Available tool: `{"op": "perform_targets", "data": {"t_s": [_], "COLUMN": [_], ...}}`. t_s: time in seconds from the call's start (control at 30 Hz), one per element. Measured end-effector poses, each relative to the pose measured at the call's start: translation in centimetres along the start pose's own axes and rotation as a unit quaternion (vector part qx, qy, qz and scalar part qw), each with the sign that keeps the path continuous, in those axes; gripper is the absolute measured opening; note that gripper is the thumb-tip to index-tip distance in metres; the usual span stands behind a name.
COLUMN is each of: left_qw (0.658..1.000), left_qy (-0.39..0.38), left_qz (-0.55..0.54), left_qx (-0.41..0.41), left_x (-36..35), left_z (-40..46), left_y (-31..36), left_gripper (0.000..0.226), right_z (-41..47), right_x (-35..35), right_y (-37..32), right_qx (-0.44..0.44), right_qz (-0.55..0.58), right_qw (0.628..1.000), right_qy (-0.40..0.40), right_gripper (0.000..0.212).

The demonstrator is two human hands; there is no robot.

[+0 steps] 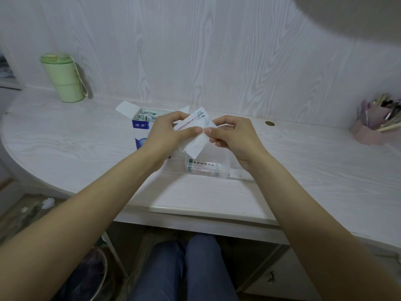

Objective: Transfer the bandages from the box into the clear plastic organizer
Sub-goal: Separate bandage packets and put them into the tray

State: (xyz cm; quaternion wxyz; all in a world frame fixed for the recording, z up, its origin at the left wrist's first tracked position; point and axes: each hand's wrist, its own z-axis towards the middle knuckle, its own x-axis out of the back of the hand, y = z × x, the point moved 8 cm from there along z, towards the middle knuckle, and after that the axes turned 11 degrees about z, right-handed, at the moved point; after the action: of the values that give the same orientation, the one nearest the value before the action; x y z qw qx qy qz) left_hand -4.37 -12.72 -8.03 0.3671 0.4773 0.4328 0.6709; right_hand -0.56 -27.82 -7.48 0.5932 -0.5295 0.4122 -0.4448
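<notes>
You have a packaged bandage [194, 124] pinched between both hands, held in the air just above the clear plastic organizer [208, 166]. Your left hand [171, 132] curls around its left end, thumb on top; your right hand [233, 135] pinches the loose white wrapper flap [196, 145] that hangs down toward the organizer. At least one printed packet [204, 167] already lies flat inside the organizer.

Behind and to the left of the organizer, the blue-and-white bandage box [141, 131] stands with its flaps open, and more packets [146, 116] show inside.

Expect the packet to be very light and soft, its paper wrapper thin and easy to crease or tear. Take it by the firmer body rather than the flap, which looks likely to bend or peel. Lay it flat on the packet already there so the stack stays even.

A green cup [65, 78] sits far left of the organizer, a pink pen holder [368, 127] far right.
</notes>
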Motion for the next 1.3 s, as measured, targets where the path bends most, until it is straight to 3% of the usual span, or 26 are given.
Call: {"op": "perform_targets", "data": {"t_s": [0.2,0.4,0.53,0.8,1.0,1.1,1.23,1.3], "left_qw": [1.0,0.996,0.997,0.998,0.997,0.997,0.998,0.998], "left_qy": [-0.018,-0.007,0.011,0.025,0.018,0.005,0.001,0.002], "left_qz": [-0.023,-0.088,-0.076,-0.052,-0.057,-0.071,-0.06,-0.058], "left_qx": [-0.003,0.014,0.019,0.037,0.043,0.036,0.027,0.028], "left_x": [0.0,0.4,1.1,1.7,1.1,1.0,1.3,1.3], "left_z": [0.1,0.1,0.1,0.1,0.0,0.0,0.1,0.1], "left_y": [-0.7,-0.9,-1.2,-1.5,-1.4,-1.3,-1.3,-1.3], "left_gripper": [0.024,0.013,0.014,0.011,0.011,0.013,0.016,0.016], "right_z": [0.1,0.0,-0.2,-0.5,-0.1,0.1,0.4,0.5], "right_x": [0.6,0.8,0.6,1.0,1.1,1.3,2.0,2.2], "right_y": [0.5,0.6,0.8,1.3,2.2,2.2,3.1,3.0], "right_qx": [-0.002,0.002,-0.028,-0.028,-0.037,-0.02,-0.027,-0.01], "right_qz": [0.016,0.025,0.047,0.043,0.151,0.092,-0.041,-0.116], "right_qw": [0.999,0.999,0.998,0.999,0.988,0.995,0.998,0.992], "right_qy": [0.032,0.041,0.016,0.007,0.003,0.014,0.027,0.038], "right_gripper": [0.018,0.017,0.006,0.013,0.013,0.01,0.031,0.028]}}
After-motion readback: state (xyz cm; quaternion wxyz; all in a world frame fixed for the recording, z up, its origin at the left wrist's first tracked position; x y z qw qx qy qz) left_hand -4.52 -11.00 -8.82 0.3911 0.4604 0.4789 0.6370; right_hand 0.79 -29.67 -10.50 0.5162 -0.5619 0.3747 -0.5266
